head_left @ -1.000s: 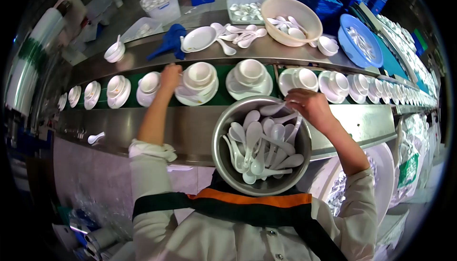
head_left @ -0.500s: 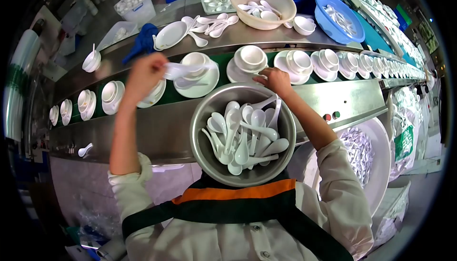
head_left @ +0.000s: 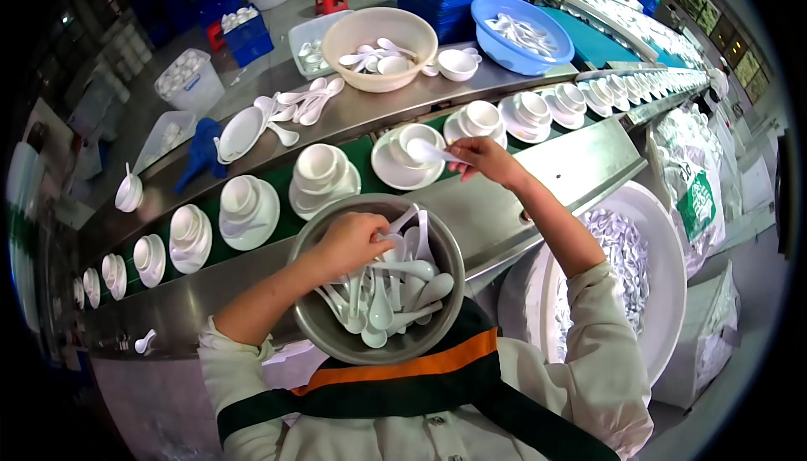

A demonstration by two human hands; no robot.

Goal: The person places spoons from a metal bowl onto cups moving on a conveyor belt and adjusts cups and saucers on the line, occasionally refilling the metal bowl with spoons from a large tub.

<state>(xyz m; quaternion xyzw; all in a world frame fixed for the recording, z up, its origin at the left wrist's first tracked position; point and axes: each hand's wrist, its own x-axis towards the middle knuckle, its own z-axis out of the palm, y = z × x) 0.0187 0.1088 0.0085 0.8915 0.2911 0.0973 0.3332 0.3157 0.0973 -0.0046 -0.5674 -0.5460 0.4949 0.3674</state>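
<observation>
My left hand (head_left: 355, 241) is closed over the upper left part of a steel bowl (head_left: 304, 326) full of white spoons (head_left: 380, 310); what its fingers grip is hidden. Out over the belt, my right hand (head_left: 481, 160) pinches a white spoon (head_left: 427, 152) by its handle. The bowl of that spoon lies over a white cup on a saucer (head_left: 402, 167). More sets of cups and saucers (head_left: 250, 200) stand in a row along the green belt (head_left: 360, 152).
Behind the belt are a cream basin (head_left: 380, 26), a blue basin (head_left: 538, 64), an oval plate (head_left: 241, 135), loose spoons (head_left: 318, 101) and a blue cloth (head_left: 202, 155). A large white tub (head_left: 664, 293) of wrapped items stands at the right. One spoon (head_left: 145, 342) lies at the left edge.
My left hand has come from over the belt to the spoons in the steel bowl. My right hand now holds a spoon over a cup. The view has shifted right.
</observation>
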